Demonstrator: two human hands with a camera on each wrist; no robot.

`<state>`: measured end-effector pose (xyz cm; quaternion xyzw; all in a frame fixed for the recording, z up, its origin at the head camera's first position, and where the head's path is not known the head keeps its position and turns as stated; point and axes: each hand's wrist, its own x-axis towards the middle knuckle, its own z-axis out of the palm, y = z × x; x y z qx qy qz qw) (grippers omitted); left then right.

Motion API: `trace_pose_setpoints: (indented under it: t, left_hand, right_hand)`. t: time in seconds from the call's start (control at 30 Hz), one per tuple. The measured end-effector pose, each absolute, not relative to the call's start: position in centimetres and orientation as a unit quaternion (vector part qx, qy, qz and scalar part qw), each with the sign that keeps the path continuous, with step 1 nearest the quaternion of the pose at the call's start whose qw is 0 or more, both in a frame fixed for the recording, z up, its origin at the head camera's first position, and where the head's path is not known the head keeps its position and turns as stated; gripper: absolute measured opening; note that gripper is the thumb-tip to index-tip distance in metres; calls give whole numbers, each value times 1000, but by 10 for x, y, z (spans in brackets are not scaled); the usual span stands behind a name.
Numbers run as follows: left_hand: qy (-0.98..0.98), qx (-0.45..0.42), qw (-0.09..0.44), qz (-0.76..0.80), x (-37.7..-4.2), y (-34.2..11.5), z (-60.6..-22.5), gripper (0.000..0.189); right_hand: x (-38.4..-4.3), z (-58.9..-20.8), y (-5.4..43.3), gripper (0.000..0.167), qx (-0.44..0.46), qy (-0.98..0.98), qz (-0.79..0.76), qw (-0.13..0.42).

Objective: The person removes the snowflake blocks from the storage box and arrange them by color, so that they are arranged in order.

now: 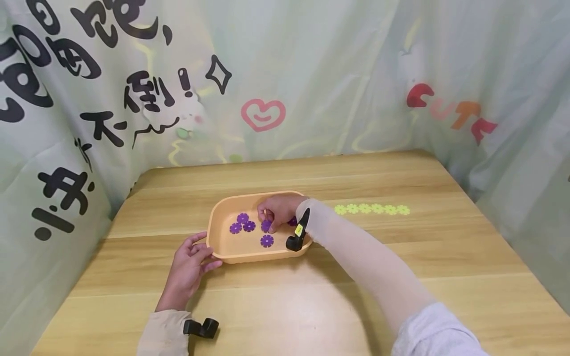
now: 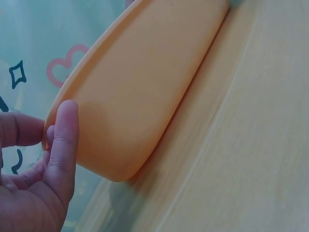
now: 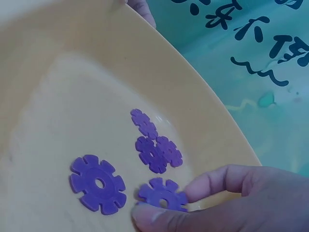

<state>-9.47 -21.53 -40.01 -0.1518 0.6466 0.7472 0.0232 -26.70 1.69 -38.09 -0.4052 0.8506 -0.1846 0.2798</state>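
Note:
An orange plastic basin (image 1: 242, 256) stands on the wooden table with several purple notched discs inside. My left hand (image 1: 189, 264) pinches its left rim, thumb on the outer wall in the left wrist view. My right hand (image 1: 282, 210) reaches into the basin and pinches one purple notched disc (image 3: 161, 193) between thumb and index finger. Near the hand, another purple disc (image 3: 98, 184) lies flat on the basin floor. A small cluster of purple discs (image 3: 152, 153) lies farther along, toward the wall. One more disc (image 1: 293, 221) is partly hidden by the right wrist.
A row of several yellow notched discs (image 1: 377, 208) lies on the wooden table (image 1: 285, 306) right of the basin, beyond the right forearm. A printed curtain (image 1: 311, 64) hangs around the table's back and sides. Each wrist wears a black camera mount (image 1: 297, 237).

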Motion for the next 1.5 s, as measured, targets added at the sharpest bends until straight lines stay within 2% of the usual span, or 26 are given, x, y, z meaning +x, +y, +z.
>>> trace_pose_setpoints:
  t: [0.3,0.53,0.9,1.5]
  left_hand:
    - [647,-159,24,745,-94,-215,-400,48]
    - [645,-154,25,748,-95,-215,-399,49]
    - [647,-154,27,746,-94,-215,-399,48]
    - [647,-160,27,745,-95,-215,-398,48]
  right_hand:
    - [-266,-380,27,27,-396,868,-170,247]
    - [-266,-365,34,40,-405,858,-190,250]
    - [-268,-347,55,36,-409,863,-211,211]
    - [-265,-344,109,37,-354,860,-314,192]
